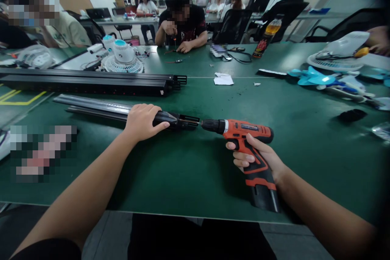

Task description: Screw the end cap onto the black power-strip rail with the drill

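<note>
My right hand (256, 154) grips an orange and black cordless drill (248, 128) by its handle, index finger at the trigger. The drill lies level, its chuck pointing left, and the bit meets or nearly meets the slotted end (190, 121) of a long black profile. Over that long black and silver profile (100, 106) my left hand (144, 122) is wrapped, near its right end, thumb on the near side. The profile lies along the green table (183, 162). Whether the bit sits in a screw is too small to tell.
More long black profiles (91, 83) lie behind. White fan parts (122, 57) stand at back left, blue fan blades (313, 77) at right. White paper scraps (223, 79), a black piece (352, 115) and a bottle (268, 34) are on the table. Across it, a person (183, 16) handles a small tool.
</note>
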